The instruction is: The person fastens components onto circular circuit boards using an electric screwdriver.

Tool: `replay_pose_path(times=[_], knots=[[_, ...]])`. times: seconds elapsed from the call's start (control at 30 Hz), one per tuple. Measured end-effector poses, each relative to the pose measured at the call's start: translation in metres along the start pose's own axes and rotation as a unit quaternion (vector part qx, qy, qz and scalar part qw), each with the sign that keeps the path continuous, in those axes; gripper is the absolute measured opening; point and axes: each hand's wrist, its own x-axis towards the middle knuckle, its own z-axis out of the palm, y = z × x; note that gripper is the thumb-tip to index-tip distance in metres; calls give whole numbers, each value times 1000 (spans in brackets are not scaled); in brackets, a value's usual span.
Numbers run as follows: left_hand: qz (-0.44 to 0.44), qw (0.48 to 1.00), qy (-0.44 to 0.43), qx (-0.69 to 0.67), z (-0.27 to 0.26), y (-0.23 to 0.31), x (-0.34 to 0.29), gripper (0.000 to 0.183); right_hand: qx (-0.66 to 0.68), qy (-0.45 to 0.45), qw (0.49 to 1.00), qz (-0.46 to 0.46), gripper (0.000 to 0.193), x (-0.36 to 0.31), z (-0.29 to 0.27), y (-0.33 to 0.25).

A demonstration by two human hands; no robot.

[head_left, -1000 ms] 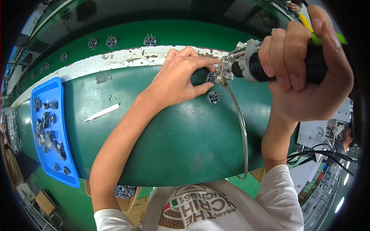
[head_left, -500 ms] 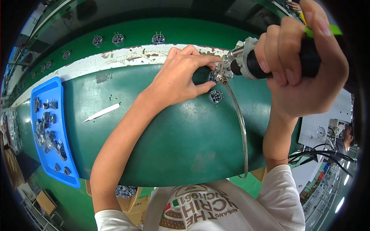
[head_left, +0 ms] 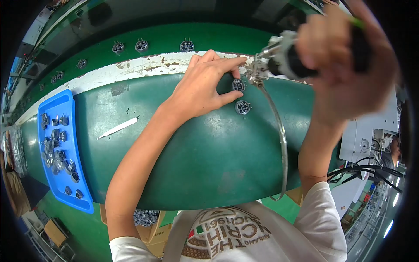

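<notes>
My left hand (head_left: 201,89) pinches a small round grey-and-black plug part (head_left: 238,85) between thumb and fingers on the green work mat (head_left: 196,161). A second, similar round part (head_left: 242,107) lies just nearer to me, close to my thumb. My right hand (head_left: 349,65), smeared by motion, is wrapped round the black body of a powered screwdriver (head_left: 286,56). Its metal nozzle head (head_left: 257,70) stands just right of the pinched part, apart from it. From that head a clear hose (head_left: 279,126) bends down towards the mat's front edge.
A blue tray (head_left: 72,144) of several similar parts stands at the left. White tweezers (head_left: 118,128) lie on the mat beside small dark bits. Beyond a worn white ledge (head_left: 148,64), more round parts (head_left: 187,45) with pins sit on a green strip. Black cables (head_left: 366,168) hang at the right.
The screwdriver's head has drawn back up and to the right, uncovering the part in my left hand. My left hand keeps its pinch. The view has shifted slightly.
</notes>
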Motion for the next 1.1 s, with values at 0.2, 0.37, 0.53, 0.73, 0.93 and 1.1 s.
replay_pose_path(times=[0.2,0.37,0.53,0.73,0.93,1.1], knots=[[20,999,-6,33,-1,-3,1,36,-18,-153,988,-7,26,-1,-75,-27],[36,998,15,43,0,-4,0,40,-18,-143,990,-8,26,10,-44,-7],[22,998,16,51,1,-4,-1,43,-6,-135,991,-10,27,9,-12,8],[18,998,9,58,1,-3,-1,43,3,-122,993,-7,29,6,-10,12],[17,998,8,60,1,-3,0,42,12,-110,994,-3,32,2,-12,17],[15,998,11,57,1,-4,-1,42,19,-100,995,-1,34,-2,-12,19]])
